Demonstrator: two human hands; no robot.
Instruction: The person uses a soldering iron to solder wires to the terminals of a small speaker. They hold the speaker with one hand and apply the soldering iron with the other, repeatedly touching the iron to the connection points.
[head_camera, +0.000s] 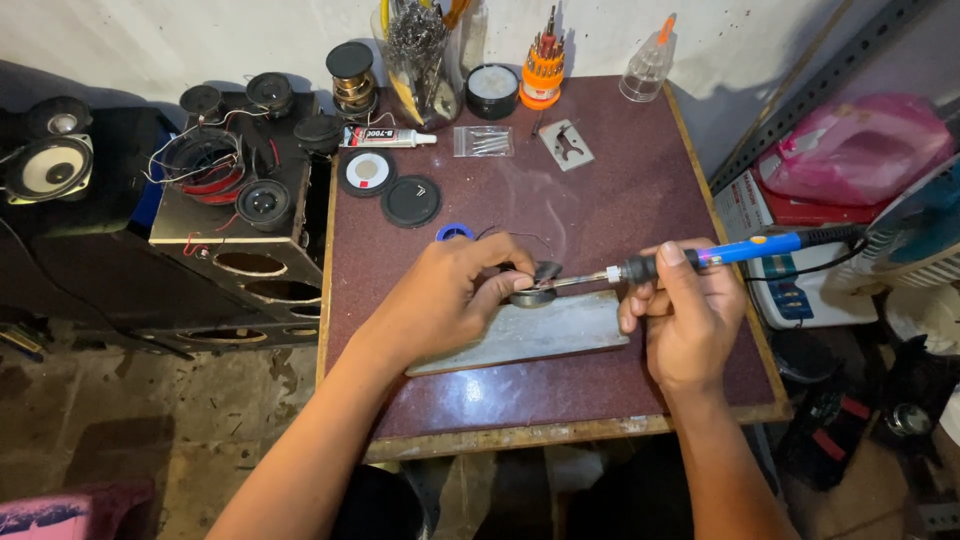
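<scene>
Hands work over one grey slab (540, 335) near the table's (620, 400) front edge: the left hand (445, 300) pinches one small round speaker (535, 285), and the right hand (690, 320) grips one blue soldering iron (720, 255), tip touching that speaker. Farther back lie two black discs (390, 187), one glue tube (388, 137), one orange screwdriver set (543, 70).

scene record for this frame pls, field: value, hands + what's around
left hand: left hand steadies a small round speaker part on a grey slab
right hand: right hand grips a blue-handled soldering iron, tip at the part
surface: dark red table
back edge: orange screwdriver set, glue tube, clear bottle
left of table: speaker cabinet
</scene>
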